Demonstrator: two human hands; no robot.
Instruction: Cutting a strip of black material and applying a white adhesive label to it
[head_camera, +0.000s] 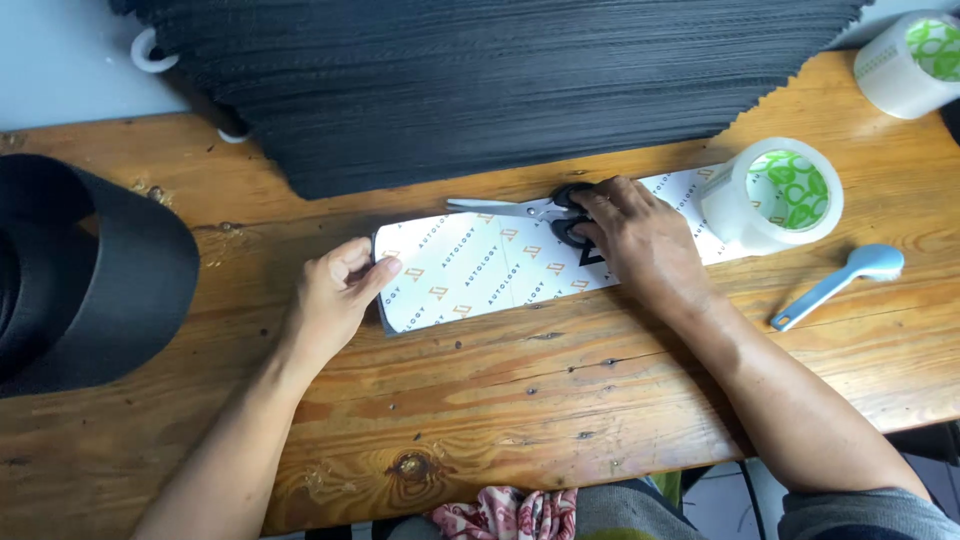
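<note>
While your left hand (335, 300) pinches the near-left end of the long, flat, white printed sleeve (480, 272) lying on the knotty wooden table (520, 400), your right hand (640, 240) closes on the black loop handles of the steel scissors (530, 209) resting across its far edge. Just right stands a glossy tape roll (775, 195); behind, a ribbed stack of black sheets (480, 80).

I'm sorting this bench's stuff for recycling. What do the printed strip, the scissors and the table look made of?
The printed strip looks like thin white paper or card, matt, lying flat under both hands. The scissors show bright metal blades and black handles, probably plastic. The table is wood, with visible grain, knots and a worn, slightly glossy finish.
</note>
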